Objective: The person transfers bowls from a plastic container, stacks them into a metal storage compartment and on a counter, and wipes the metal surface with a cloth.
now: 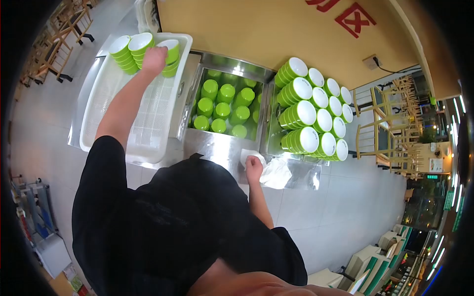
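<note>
My left hand (154, 60) reaches to the far end of a white plastic basket (94, 113). Its fingers close at the rim of a green bowl (170, 48) with a white inside, on top of a short stack; the fingertips are partly hidden. Two taller stacks of the same bowls (127, 60) lean beside it. Near my body, my right hand (253, 168) is closed on a white cloth (274, 172), which lies crumpled over the steel counter edge. Between the hands, green cups or bowls (226, 92) stand bottom up in several stacks inside a steel basin (232, 63).
Several stacks of green-and-white bowls (306, 113) lie tilted right of the basin. A tan wall panel (256, 29) with red characters rises behind, with a socket and plug (373, 61). Wooden chairs (365, 138) stand at right, more at upper left. A grey cart (39, 217) is at lower left.
</note>
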The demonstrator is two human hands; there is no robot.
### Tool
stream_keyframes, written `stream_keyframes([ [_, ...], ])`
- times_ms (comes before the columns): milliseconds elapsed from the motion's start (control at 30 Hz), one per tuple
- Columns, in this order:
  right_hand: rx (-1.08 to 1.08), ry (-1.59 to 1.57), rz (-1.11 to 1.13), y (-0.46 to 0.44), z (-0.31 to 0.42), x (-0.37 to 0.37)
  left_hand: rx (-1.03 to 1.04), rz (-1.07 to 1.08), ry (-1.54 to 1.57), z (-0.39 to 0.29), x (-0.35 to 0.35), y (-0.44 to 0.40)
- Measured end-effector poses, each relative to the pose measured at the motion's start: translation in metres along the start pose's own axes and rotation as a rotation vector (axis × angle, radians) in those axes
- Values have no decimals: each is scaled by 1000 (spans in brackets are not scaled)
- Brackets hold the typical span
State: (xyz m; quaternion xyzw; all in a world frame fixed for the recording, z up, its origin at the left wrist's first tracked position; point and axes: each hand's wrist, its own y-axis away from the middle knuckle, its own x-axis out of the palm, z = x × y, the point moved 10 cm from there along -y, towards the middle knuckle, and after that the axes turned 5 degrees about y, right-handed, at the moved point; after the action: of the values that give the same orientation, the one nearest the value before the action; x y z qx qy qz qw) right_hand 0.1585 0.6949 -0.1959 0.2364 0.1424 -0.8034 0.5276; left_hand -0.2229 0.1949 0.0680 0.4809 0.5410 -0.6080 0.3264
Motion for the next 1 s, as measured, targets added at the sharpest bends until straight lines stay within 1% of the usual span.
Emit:
stream_keyframes([
  [33,-10,-1,8,5,4,1,9,11,0,-3,-7,0],
  [67,44,-69,30,8,2,5,65,-88,55,-12,-25,-1],
  [100,60,-66,29,11,5,5,119,-185,113,-22,-44,0],
  [133,33,-14,40,10,14,7,134,-217,187,-31,-59,3],
  [167,2,38,51,8,27,7,139,-208,193,-47,-72,7],
  [233,40,21,68,3,47,10,36,-172,494,-72,-93,26],
  [267,12,-64,82,0,62,12,39,-163,500,-88,-96,41],
  [300,-16,-149,92,-3,79,13,1,-130,684,-99,-93,56],
  [333,-6,-146,84,-7,99,10,-39,-94,868,-113,-90,71],
  [400,61,-262,230,-12,132,27,-99,61,1061,-150,-77,109],
  [467,81,-555,420,-16,138,65,-94,196,1065,-186,-57,142],
  [500,88,-554,418,-14,149,66,-74,240,1086,-202,-44,157],
  [567,67,-809,523,-5,198,71,-58,286,1110,-228,-29,184],
  [600,71,-807,523,-6,195,80,-92,342,1149,-239,-22,195],
  [633,124,-931,532,-5,189,91,-127,400,1187,-246,-15,205],
  [667,181,-1057,537,-3,181,98,-129,408,1189,-248,-13,209],
  [767,204,-1077,513,1,185,94,-105,428,1129,-250,-13,219],
  [833,206,-1031,500,1,182,94,-14,675,1018,-258,-10,233],
  [867,201,-982,493,0,180,95,-12,686,1014,-255,-10,238],
  [900,209,-987,488,-3,183,92,110,529,969,-252,-25,234],
  [933,207,-853,498,-8,186,89,226,371,921,-250,-42,232],
  [967,205,-718,509,-15,184,87,224,380,920,-243,-44,231],
  [1000,215,-723,510,-23,175,89,260,293,816,-232,-61,225],
])
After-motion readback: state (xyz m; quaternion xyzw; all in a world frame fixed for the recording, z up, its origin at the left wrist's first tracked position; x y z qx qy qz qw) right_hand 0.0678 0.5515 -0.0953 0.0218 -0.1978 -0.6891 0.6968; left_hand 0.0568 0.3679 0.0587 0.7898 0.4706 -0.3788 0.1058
